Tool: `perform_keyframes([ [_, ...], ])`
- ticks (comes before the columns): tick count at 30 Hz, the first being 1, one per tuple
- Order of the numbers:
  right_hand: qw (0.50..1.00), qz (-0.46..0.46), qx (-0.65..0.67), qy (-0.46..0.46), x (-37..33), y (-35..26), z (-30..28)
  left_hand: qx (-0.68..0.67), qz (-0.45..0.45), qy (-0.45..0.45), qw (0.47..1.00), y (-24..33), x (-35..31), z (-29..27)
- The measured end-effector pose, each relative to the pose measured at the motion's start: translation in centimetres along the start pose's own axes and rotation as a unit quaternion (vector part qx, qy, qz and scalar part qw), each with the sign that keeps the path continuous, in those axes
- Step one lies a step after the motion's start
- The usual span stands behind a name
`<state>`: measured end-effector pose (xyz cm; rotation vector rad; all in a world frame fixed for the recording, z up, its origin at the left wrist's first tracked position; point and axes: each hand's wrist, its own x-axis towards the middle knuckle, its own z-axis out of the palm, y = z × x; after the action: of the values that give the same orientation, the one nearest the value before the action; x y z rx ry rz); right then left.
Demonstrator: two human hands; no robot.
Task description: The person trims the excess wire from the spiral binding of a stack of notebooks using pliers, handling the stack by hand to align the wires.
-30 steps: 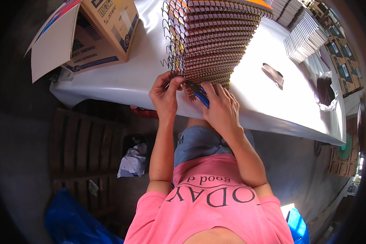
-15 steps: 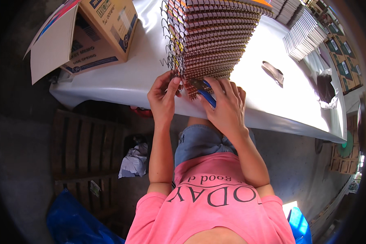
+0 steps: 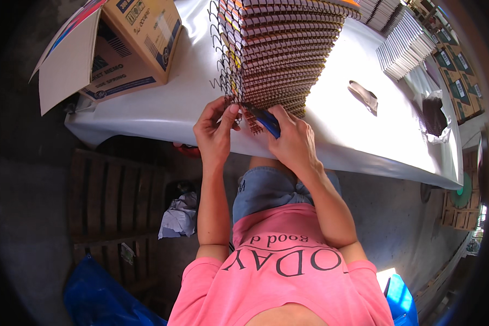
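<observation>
Spiral-bound notebooks [image 3: 288, 60], partly beyond view, pliers [image 3: 268, 121] indistinct at tips

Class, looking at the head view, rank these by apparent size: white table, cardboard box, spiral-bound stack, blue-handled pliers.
1. white table
2. cardboard box and spiral-bound stack, too alike to rank
3. blue-handled pliers

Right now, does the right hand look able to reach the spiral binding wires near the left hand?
Likely yes: the right hand holds blue-handled pliers with their nose close to the spiral binding wires, and nothing visible blocks them.
</observation>
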<state>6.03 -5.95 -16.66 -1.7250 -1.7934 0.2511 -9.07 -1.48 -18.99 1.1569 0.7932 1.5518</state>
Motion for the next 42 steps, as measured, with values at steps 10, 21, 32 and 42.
perform_keyframes([
  [10,0.987,-0.077,-0.087,0.112,-1.0,-1.2,-2.9,0.016,-0.043,-0.002,0.999,1.4,-0.1,0.3],
  [21,0.993,-0.034,-0.079,0.075,-0.4,-2.6,-1.8,0.004,-0.05,-0.019,0.999,1.1,-0.5,-0.2],
  [32,0.998,-0.045,0.003,0.042,0.0,-0.2,-1.6,-0.322,-0.201,-0.004,0.925,0.3,-1.0,0.2],
  [42,0.99,-0.081,-0.045,0.103,-1.1,-1.0,-3.2,-0.42,-0.249,0.103,0.867,0.8,-0.4,-0.1],
])
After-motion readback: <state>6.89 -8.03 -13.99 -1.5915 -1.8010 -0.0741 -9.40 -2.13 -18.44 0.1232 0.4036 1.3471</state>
